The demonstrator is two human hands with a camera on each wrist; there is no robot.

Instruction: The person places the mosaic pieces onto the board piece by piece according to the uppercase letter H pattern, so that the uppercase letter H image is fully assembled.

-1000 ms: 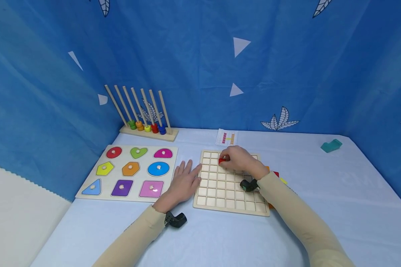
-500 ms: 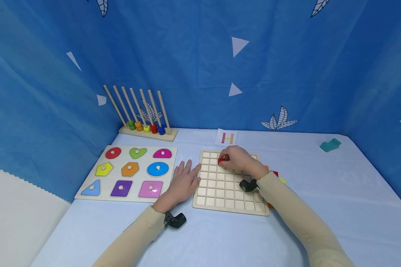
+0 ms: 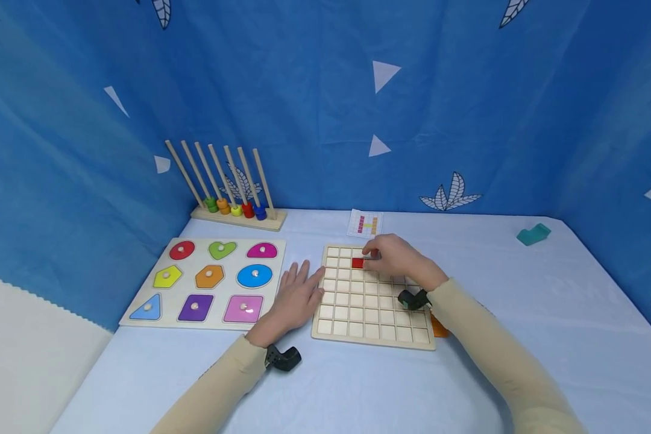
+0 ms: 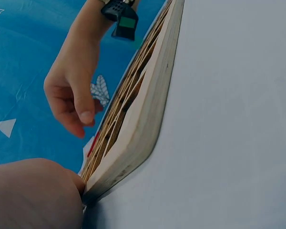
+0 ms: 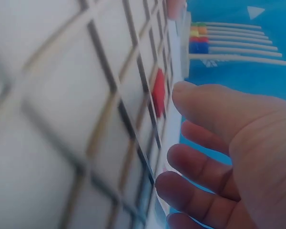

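A red square tile lies in a cell near the far edge of the wooden grid board. Just to its right my right hand hovers over the board, fingers loosely bent and holding nothing. In the right wrist view, a gap separates the thumb from the red tile. My left hand is spread flat, with its fingertips against the board's left edge. The left wrist view has part of that left hand at the board's corner. The right forearm covers some of the board's right side.
Behind the board lies a printed pattern card. A shape puzzle board is on the left, with a peg stacker behind it. An orange piece shows beside the grid's right edge. A teal object lies far right.
My right hand has let go of the red tile and drawn back slightly to the right. The loose red and yellow pieces beside the board are now hidden by the sleeve. My left hand stays put.
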